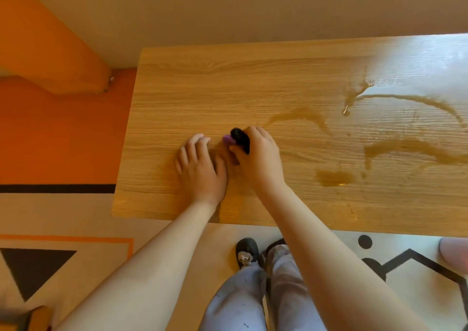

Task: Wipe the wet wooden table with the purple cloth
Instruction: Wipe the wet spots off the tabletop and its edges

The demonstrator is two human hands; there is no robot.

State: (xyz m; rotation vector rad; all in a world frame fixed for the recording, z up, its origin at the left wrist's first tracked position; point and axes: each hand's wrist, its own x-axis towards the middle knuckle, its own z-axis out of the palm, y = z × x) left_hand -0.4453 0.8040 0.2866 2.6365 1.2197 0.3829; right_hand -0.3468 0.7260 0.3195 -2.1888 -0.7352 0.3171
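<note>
While my right hand (258, 153) curls its fingers around the purple cloth (228, 140) and a dark lump (240, 139) I cannot identify, my left hand (200, 166) lies palm down, fingers relaxed, just at its 9 o'clock. Both forearms reach in from 6 o'clock. Wet streaks (405, 151) cross the bench (177, 90) toward 3 o'clock.

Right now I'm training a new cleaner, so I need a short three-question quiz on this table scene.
1. True or false: the left hand grips the purple cloth.
2. Where on the wooden table do the wet streaks lie? A: to the person's left. B: to the person's right. C: under the left hand.
3. Fill in: the right hand grips the cloth together with a ____ object.

Key
1. False: it rests on the table beside the cloth.
2. B.
3. Black; what it is cannot be told.
</note>
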